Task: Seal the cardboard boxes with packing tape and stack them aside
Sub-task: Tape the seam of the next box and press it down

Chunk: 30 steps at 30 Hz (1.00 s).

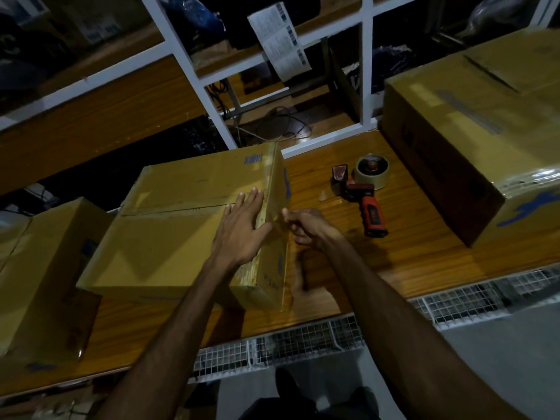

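A flat cardboard box (169,237) lies on the wooden table (394,256) in front of me. Its top seam runs left to right and still shows a gap. My left hand (239,228) lies flat and open on the box top near its right edge. My right hand (306,227) is beside the box's right side, fingers pinched against the clear tape on that face. The red tape dispenser (363,197) with its roll of tape lies on the table to the right, untouched.
A large taped cardboard box (472,137) stands at the far right of the table. Another box (42,274) sits at the left edge. A white shelf frame (209,95) rises behind the table, and a wire mesh panel (303,341) hangs below its front edge.
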Tool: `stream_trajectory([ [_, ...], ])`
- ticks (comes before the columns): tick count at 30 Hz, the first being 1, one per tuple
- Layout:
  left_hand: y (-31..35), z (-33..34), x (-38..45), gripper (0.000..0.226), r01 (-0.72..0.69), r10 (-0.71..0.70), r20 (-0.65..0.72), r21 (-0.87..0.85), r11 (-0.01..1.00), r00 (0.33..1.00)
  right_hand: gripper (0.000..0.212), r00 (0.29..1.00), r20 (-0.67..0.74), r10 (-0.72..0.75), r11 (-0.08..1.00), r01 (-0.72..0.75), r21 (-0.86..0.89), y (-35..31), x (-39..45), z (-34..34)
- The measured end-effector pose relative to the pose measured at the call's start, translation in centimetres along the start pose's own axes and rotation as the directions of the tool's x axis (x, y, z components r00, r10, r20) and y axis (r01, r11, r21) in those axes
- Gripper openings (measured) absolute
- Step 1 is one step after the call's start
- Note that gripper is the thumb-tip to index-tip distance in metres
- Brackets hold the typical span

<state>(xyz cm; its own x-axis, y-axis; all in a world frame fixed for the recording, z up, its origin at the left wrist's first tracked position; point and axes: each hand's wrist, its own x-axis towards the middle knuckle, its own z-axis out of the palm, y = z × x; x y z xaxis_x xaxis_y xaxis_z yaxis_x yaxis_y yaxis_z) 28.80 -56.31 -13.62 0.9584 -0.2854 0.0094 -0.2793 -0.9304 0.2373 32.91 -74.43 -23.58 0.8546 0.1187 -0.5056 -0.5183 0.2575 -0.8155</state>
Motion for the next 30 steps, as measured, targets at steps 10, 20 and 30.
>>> stream_trajectory([
  [10, 0.0, 0.0, 0.0, 0.080, 0.015, -0.015, 0.000, -0.011, 1.000, 1.000, 0.038, 0.949, -0.299, -0.103, 0.922, -0.022, -0.386, 3.6, 2.1, 1.8],
  [20, 0.1, 0.1, 0.0, 0.080, 0.020, -0.020, -0.001, -0.023, 1.000, 1.000, 0.073, 0.848, -0.132, -0.512, 0.840, 0.464, -0.280, 5.1, -5.2, 8.1],
  [30, 0.2, 0.2, 0.1, 0.068, 0.013, -0.014, -0.005, -0.076, 0.997, 1.000, 0.079, 0.959, -0.054, -0.277, 0.798, 0.199, -0.569, 2.6, -5.7, 6.7],
])
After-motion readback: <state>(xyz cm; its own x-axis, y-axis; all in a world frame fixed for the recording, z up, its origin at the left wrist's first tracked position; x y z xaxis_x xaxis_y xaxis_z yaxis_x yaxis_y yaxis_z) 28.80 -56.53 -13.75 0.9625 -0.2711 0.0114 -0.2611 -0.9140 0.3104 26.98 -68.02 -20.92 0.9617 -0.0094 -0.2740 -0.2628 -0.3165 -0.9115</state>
